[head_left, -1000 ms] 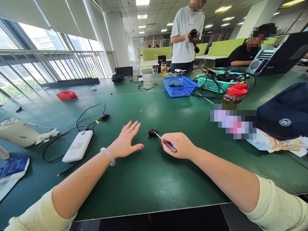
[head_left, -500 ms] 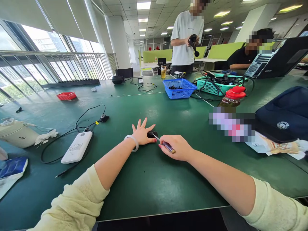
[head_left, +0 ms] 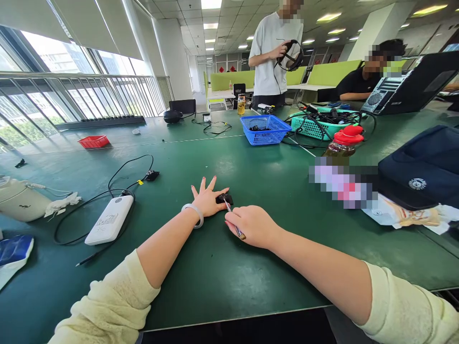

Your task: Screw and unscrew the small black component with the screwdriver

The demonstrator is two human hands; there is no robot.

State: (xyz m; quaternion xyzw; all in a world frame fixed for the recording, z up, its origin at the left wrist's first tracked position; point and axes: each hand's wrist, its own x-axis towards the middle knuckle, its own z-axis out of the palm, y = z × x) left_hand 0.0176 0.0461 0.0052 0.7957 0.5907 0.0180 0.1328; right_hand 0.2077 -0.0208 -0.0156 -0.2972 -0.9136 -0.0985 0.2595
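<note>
My left hand (head_left: pixel 208 200) lies on the green table with its fingers spread, a pale bangle (head_left: pixel 199 215) at its wrist. Its thumb and forefinger hold a small black part (head_left: pixel 225 198) between them, flat on the tabletop. Shut around a screwdriver (head_left: pixel 239 233), my right hand (head_left: pixel 254 225) is just to the right and nearer me. The thin metal shaft slants up and left, its tip at the black part. Whether it sits in a screw is too small to tell.
A white power bank (head_left: pixel 110 220) with a black cable lies left, beyond it a red tray (head_left: pixel 93 141). Blue (head_left: pixel 265 136) and teal baskets (head_left: pixel 311 126) stand ahead. A red-lidded bottle (head_left: pixel 346 138) and a dark cap (head_left: pixel 423 167) are right. Two people are across the table.
My right hand has shifted left and the screwdriver now stands steeper against the black part. The standing person has turned the black headset-like thing in their hands.
</note>
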